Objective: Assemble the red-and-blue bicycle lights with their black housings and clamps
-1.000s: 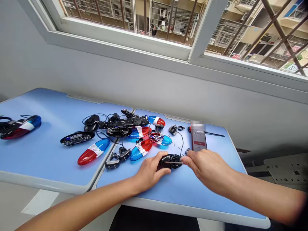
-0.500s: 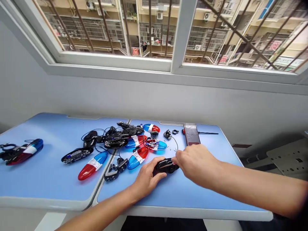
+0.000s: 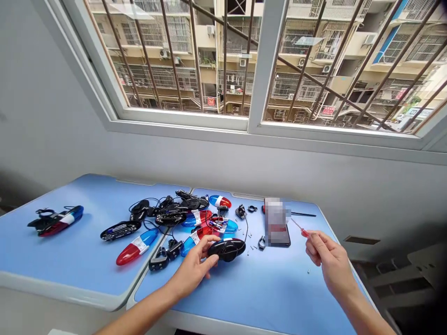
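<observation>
My left hand [image 3: 197, 260] grips one end of a black oval bike-light housing [image 3: 228, 249], thumb and fingers on either side, on the blue table. A thin cable runs from it to a small black switch unit [image 3: 240, 211]. Over the table's right side, my right hand [image 3: 324, 249] pinches a small screwdriver with a red handle [image 3: 305, 232], its thin shaft pointing up and left, apart from the housing. Beyond the housing lie loose screws [image 3: 249, 235] and a black ring clamp [image 3: 261, 243]. A small metal piece [image 3: 308, 271] rests below my right hand.
A phone [image 3: 279, 238], partly blurred out, lies on a long black-shafted tool [image 3: 303, 214]. Red-and-blue lenses [image 3: 138, 246], black housings [image 3: 120, 230] and cables are piled to the left. An assembled light [image 3: 61, 221] sits far left. A seam divides the two tables, below a barred window.
My right hand has drawn back from the housing to the right, and the screwdriver now shows in it. The housing has shifted slightly left with my left hand. The camera view has tilted up.
</observation>
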Demonstrator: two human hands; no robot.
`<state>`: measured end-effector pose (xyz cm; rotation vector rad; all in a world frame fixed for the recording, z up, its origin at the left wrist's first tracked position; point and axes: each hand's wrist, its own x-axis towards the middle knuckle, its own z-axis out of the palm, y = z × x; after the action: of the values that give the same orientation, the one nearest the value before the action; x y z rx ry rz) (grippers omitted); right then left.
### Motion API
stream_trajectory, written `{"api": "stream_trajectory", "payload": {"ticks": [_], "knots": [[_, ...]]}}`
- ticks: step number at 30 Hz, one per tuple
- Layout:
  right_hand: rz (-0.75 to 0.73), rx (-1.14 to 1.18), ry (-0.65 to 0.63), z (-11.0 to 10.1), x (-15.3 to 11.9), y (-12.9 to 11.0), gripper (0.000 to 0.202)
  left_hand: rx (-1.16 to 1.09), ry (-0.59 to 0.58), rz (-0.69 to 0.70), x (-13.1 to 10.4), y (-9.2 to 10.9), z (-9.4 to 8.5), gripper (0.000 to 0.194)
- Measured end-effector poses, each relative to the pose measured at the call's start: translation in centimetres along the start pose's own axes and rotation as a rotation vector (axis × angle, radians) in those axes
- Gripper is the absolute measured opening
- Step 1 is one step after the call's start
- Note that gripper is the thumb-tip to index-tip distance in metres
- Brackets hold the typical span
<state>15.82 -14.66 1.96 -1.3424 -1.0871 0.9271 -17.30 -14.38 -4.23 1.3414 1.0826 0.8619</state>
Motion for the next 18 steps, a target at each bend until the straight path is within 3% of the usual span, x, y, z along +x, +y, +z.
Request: {"api": "stream_trajectory", "payload": {"ticks": [4, 8, 12, 15, 18], "knots": [[-0.071, 0.302, 0.147, 1.0, 2.6, 2.4, 0.041, 0.203, 0.054, -0.007, -1.1, -0.4, 0.4, 0.037], [-0.092, 0.405, 0.148, 1.5, 4.4, 2.7, 0.041, 0.419, 0.119, -0.007, -1.7, -0.5, 0.9, 0.037], [-0.082, 0.462, 0.124, 0.6, 4.6, 3.1, 0.035, 0.612, 0.132, -0.042, -2.5, 0.5, 1.3, 0.037], [-0.081, 0.500, 0.131, -0.3, 4.4, 3.6, 0.032, 0.787, 0.160, 0.105, -2.6, 1.9, 0.9, 0.032], [-0.076, 0.539, 0.110, -0.7, 4.5, 4.0, 0.031, 0.915, 0.165, 0.354, -0.5, 4.0, 0.0, 0.023]]}}
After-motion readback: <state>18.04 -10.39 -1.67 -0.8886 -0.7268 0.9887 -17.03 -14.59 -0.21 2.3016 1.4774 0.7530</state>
